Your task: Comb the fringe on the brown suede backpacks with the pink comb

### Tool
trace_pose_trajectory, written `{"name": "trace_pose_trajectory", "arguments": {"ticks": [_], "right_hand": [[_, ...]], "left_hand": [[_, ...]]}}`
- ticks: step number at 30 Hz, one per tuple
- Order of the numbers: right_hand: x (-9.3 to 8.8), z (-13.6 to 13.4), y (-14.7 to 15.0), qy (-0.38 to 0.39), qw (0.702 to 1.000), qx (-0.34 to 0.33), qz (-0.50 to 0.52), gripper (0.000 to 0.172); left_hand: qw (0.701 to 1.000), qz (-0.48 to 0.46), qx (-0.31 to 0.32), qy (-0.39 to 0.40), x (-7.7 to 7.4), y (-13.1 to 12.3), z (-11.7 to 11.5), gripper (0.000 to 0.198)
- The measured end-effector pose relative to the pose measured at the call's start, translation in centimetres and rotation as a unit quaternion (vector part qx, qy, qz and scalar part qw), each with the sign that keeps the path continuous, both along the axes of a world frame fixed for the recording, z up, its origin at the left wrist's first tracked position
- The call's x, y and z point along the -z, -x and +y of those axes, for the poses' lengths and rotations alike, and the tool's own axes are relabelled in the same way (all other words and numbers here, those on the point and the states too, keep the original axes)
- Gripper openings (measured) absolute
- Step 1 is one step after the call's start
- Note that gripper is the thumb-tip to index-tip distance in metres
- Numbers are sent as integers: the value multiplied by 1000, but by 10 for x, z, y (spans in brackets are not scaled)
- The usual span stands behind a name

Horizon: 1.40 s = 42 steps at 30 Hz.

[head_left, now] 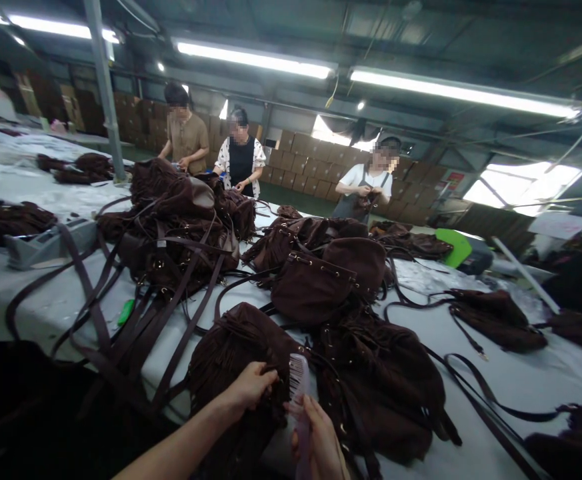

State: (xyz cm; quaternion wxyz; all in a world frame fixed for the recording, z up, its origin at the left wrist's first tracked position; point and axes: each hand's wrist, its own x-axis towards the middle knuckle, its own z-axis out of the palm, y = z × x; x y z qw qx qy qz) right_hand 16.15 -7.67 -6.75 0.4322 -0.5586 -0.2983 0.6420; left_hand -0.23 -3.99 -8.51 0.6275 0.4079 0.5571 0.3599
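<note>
Brown fringed bag (241, 333) lies near the edge of a white-covered table (565, 373), a worker's left hand (251, 385) pinching its fringe, the right hand (321, 437) gripping a lilac comb (299, 385) just beside; more bags (171, 200) heap beyond.

your right hand (318, 433) holds one comb (299, 377), your left hand (255, 387) one fringed bag (241, 333); beyond both, at least three people (187, 137).

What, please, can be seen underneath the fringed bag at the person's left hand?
A white table surface shows beside the fringed bag; whatever lies directly beneath it is covered and cannot be seen.
</note>
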Motion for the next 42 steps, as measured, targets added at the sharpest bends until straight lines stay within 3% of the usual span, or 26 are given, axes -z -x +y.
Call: {"name": "trace_pose_trajectory", "arguments": {"ticks": [6, 10, 13, 18, 22, 25, 28, 32, 35, 38, 42], "right_hand": [[-10, -5, -6, 25, 995, 29, 87, 71], [-8, -4, -9, -20, 997, -12, 72, 65], [-3, 1, -13, -41, 999, -33, -2, 72], [-1, 16, -22, -127, 978, -94, -139, 72], [1, 22, -23, -146, 966, -105, -187, 68], [-2, 27, -18, -170, 955, -111, -216, 67], [-16, 37, -10, -210, 939, -102, -253, 67], [-41, 50, 2, -260, 902, -90, -333, 64], [-57, 52, 8, -274, 877, -110, -380, 68], [-71, 50, 6, -253, 885, -114, -374, 74], [-86, 46, 0, -247, 889, -118, -366, 81]], "left_hand": [[999, -7, 39, -18, -10, 8, -7, 44], [985, 47, 153, -68, -23, 24, -9, 35], [957, 142, 242, -79, -35, 39, -6, 22], [899, 300, 292, -127, -48, 53, -4, 8], [849, 375, 339, -153, -50, 57, -5, 14], [869, 318, 346, -154, -62, 64, -2, 27], [899, 246, 336, -136, -90, 70, 8, 37], [878, 295, 338, -165, -127, 69, 26, 33], [854, 352, 317, -215, -143, 64, 39, 28], [848, 363, 326, -206, -154, 61, 48, 27], [871, 325, 343, -133, -164, 63, 52, 28]]}}
